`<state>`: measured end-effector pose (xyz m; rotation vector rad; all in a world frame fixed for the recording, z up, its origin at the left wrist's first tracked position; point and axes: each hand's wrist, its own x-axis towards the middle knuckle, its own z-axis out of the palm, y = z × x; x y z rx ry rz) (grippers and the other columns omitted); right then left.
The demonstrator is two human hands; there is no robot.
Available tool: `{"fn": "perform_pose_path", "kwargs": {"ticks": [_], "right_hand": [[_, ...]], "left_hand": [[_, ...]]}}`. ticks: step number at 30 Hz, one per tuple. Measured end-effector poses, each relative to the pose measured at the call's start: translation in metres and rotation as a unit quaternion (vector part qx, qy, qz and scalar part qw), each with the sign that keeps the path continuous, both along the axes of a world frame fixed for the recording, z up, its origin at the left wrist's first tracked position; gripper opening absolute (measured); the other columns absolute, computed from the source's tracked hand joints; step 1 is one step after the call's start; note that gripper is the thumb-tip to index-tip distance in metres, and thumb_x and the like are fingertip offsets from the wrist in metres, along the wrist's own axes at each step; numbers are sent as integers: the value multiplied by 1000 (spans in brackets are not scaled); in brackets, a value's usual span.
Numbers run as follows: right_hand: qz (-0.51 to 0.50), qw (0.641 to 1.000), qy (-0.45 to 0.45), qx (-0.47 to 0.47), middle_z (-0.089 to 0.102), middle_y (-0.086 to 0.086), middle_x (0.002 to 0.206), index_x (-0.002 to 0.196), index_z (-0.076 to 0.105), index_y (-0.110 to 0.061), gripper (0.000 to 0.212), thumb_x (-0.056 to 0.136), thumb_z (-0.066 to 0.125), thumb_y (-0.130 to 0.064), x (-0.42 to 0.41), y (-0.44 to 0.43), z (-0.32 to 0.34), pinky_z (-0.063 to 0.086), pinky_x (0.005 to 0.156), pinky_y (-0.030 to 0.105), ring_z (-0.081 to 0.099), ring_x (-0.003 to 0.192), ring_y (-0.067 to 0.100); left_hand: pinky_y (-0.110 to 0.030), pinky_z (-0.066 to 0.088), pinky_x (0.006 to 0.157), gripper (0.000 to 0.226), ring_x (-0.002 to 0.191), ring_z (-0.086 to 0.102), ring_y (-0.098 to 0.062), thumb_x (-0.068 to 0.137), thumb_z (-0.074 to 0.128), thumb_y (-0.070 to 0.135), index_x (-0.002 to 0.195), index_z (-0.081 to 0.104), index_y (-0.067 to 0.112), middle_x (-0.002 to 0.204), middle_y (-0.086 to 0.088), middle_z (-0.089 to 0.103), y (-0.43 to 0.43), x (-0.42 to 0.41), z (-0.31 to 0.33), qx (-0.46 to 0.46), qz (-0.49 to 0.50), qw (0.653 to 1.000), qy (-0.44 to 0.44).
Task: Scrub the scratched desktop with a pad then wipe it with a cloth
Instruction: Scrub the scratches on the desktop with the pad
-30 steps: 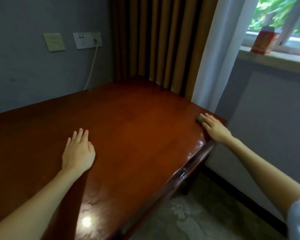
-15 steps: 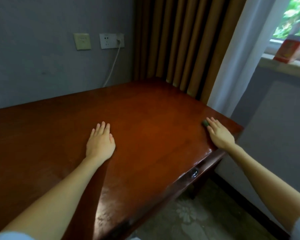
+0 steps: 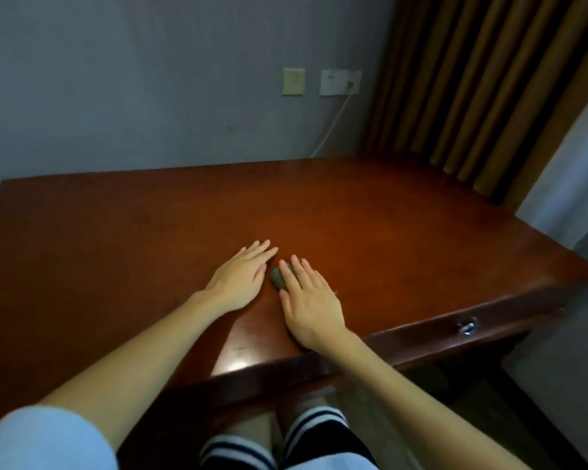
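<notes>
The right hand's fingers (image 3: 294, 266) lie flat and nearly straight, pressed down on a small grey-green pad (image 3: 278, 277) that shows only as a rounded sliver at the left of the index finger. They are spread wide, not curled, so the pad is pinned under them against the tabletop (image 3: 404, 245) rather than pinched. The rest of the pad is hidden under the fingers, and its long axis cannot be told for sure; the visible part seems to run along the fingers, toward the upper left of the frame.

The right hand (image 3: 308, 298) sits a little right of the frame's centre, its wrist near the front edge of the tabletop. The left hand (image 3: 240, 278) lies palm down just beside it, on the pad's other side, its fingers loosely extended and holding nothing; its thumb edge is close to the pad but whether it touches is unclear. The pad thus lies between the two hands, under the right one, which is plainly the working hand.

Judging by this, the scrubbing step is in hand, and any stroke will turn on the right hand pushing along its finger line. No cloth is visible.
</notes>
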<state>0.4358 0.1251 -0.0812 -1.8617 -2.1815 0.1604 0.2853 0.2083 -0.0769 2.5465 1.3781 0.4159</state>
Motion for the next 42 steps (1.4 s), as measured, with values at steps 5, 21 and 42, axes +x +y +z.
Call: {"fn": "perform_pose_path", "kwargs": {"ticks": [5, 21, 42], "right_hand": [[57, 998, 20, -5, -2, 6, 160, 153, 2, -18, 55, 102, 19, -33, -104, -19, -2, -3, 119, 33, -6, 148, 20], [327, 944, 9, -46, -4, 9, 160, 153, 0, -15, 58, 101, 21, -32, -405, -36, -1, -4, 119, 35, -7, 147, 23], [461, 886, -52, -18, 4, 4, 161, 153, 8, -21, 54, 103, 23, -36, -461, 64, 12, 1, 118, 33, 1, 148, 20]], "left_hand": [[-22, 5, 116, 47, 147, 10, -13, 104, 28, 18, 150, 27, 21, 159, 3, 18, -38, -112, 4, -4, 107, 994, 17], [-46, 8, 118, 54, 147, 10, -26, 103, 26, 36, 152, 20, 16, 159, -9, 16, -184, -389, -6, -44, 585, 809, 47], [-40, 44, 99, 52, 121, 51, -24, 99, 36, 7, 149, 28, 19, 135, -6, 53, -178, -395, -28, 87, 638, 732, -224]]}}
